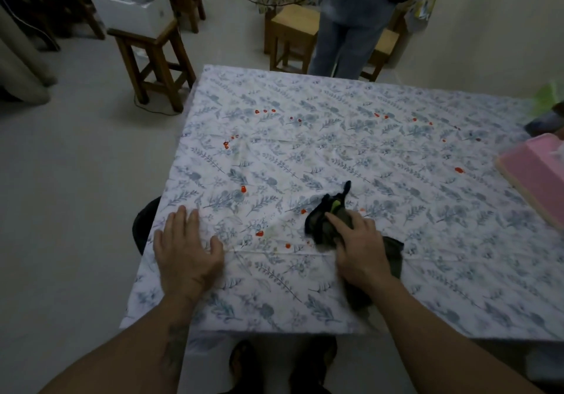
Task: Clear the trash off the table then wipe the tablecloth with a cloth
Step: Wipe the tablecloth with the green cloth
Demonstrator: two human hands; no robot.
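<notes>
A white tablecloth (pixel 381 155) with a blue leaf print covers the table and carries several small red spots, such as one red spot (pixel 259 233) near its front. A dark crumpled cloth (pixel 323 219) lies on the front middle of the tablecloth. My right hand (pixel 357 247) presses down on this cloth, fingers closed over it. My left hand (pixel 186 247) lies flat on the tablecloth near the front left edge, fingers spread, holding nothing.
A pink tissue box (pixel 537 180) sits at the right edge, with a green item (pixel 549 94) behind it. A person in jeans (pixel 345 27) stands at the far side among wooden stools (pixel 152 58). A white box (pixel 134 6) rests on one stool.
</notes>
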